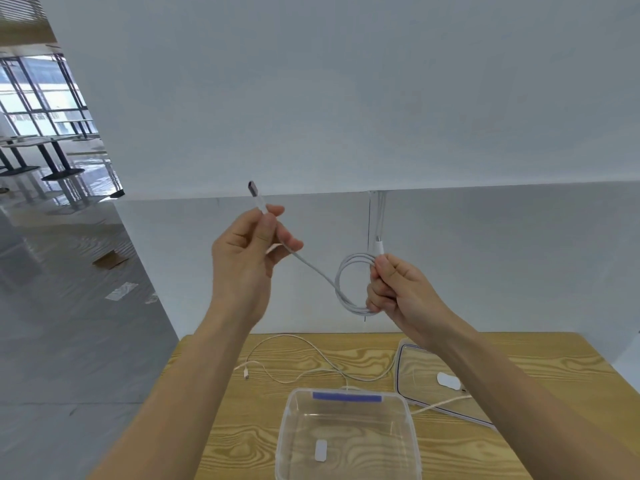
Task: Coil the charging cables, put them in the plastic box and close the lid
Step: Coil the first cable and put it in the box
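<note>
A white charging cable point(313, 268) is held up in the air between both hands. My left hand point(244, 258) pinches its end just below the plug, which points up and to the left. My right hand point(398, 289) grips several small loops of the same cable, with the other plug sticking up above my fingers. Below, a clear plastic box point(349, 434) stands open on the wooden table point(242, 441), with nothing in it. Its lid point(412, 368) lies flat to the right, partly under my right forearm. A second white cable point(298, 362) lies loose on the table behind the box.
A further white cable strand point(440, 405) crosses the lid's near edge. A small white oval piece point(448, 380) rests on the lid. A grey partition wall stands right behind the table. The table's left edge drops to a grey floor.
</note>
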{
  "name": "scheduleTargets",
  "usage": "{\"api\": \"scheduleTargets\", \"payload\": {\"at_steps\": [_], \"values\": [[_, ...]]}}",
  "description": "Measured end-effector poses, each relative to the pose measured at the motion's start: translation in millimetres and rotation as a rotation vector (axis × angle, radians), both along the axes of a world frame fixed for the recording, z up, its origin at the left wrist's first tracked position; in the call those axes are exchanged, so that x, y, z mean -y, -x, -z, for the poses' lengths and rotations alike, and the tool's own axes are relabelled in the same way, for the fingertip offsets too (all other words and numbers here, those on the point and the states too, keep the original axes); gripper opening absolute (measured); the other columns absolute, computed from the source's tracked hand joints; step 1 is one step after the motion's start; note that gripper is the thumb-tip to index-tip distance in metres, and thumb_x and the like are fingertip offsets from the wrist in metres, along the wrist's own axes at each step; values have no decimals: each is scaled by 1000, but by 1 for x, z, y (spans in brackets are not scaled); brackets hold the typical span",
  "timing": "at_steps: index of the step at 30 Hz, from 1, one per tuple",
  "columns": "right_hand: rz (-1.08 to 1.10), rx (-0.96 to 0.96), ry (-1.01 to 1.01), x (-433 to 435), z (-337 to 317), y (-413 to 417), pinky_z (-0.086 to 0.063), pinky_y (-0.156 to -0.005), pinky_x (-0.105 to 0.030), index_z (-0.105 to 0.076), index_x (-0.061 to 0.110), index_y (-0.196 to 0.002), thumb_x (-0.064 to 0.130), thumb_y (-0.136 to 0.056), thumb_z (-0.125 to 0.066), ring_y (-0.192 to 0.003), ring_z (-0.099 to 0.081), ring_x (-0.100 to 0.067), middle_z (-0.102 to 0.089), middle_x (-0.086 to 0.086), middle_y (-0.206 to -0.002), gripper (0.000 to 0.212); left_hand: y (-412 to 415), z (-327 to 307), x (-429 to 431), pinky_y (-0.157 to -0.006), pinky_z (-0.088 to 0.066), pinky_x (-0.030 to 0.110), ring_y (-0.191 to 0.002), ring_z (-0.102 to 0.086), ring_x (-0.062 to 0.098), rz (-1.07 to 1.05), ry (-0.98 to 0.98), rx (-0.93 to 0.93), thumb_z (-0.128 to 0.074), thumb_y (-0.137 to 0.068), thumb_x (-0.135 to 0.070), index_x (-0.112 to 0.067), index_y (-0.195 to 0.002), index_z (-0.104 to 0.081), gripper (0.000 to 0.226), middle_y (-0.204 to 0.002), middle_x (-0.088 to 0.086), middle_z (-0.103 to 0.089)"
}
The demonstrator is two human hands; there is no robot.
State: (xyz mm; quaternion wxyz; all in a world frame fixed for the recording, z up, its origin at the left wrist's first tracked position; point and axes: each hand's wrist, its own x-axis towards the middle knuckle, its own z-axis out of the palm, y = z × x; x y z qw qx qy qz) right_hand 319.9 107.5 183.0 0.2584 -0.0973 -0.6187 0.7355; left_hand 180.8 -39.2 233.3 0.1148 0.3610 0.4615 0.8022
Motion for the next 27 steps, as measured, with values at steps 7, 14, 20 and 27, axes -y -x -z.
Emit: {"api": "scheduleTargets", "payload": {"at_steps": [7, 14, 20, 27], "values": [[-236, 73, -119, 3, -10, -4, -33, -57, -27, -53, 8, -81, 33, -91, -43, -51, -23, -15, -23, 3, -56, 29, 18, -2, 6, -53, -46, 24, -48, -48, 13, -111, 341, -178, -59, -90, -7, -22, -91, -72, 19, -61, 1, -61], [-283, 176, -244, 3, -24, -5, -29, -55, -24, -59, 1, -88, 36, -90, -40, -54, -25, -14, -27, 3, -58, 39, 23, -1, -4, -50, -40, 22, -50, -49, 9, 119, 725, -372, -68, -83, -6, -7, -76, -69, 7, -60, 1, -68], [-199, 173, -255, 3, -28, -3, -29, -53, -23, -57, 6, -83, 33, -97, -36, -53, -24, -14, -24, -1, -61, 37, 26, 0, -10, -58, -37, 20, -60, -44, 11, 353, 802, -453, -61, -90, -12, -10, -84, -74, 14, -69, 0, -65], [-112, 75, -125, 6, -23, 3, -23, -52, -28, -61, 10, -78, 26, -100, -36, -50, -19, -14, -25, -1, -56, 36, 4, 22, -25, -66, -47, 22, -65, -58, 16, 533, 485, -98, -36, -98, -23, -5, -85, -61, 33, -68, 6, -62]]}}
